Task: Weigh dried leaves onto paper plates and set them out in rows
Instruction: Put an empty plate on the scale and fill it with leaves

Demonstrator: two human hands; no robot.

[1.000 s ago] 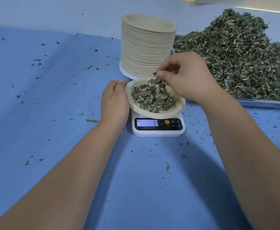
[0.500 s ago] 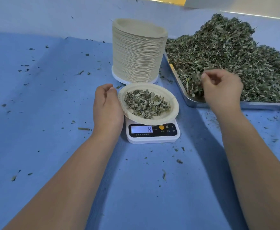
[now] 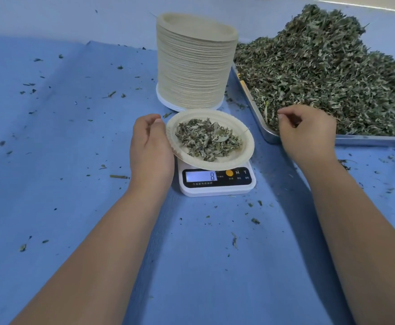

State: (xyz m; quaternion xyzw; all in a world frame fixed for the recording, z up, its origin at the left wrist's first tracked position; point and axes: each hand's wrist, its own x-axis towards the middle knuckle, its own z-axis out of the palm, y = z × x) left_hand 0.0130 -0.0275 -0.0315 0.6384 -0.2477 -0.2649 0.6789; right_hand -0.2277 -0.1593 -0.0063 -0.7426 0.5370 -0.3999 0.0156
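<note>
Weighing step, scale (image 3: 216, 181) showing 8: left fingers (image 3: 149, 119) curl beside the plate (image 3: 248, 146), grip unclear, while right fingers (image 3: 285, 114) pinch into the tray's (image 3: 367, 138) leaves (image 3: 320, 66), likely for a top-up.

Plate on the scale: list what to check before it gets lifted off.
1. Paper plate sits on the scale: ok.
2. Display readable, shows 8: ok.
3. Leaves all inside the plate's rim: ok.
4. Left hand has a grip on the plate's left rim: cannot tell; it lies right beside it.
5. Right hand clear of the plate, over the tray corner: ok.
6. Right hand empty: cannot tell; its fingers are curled.
</note>
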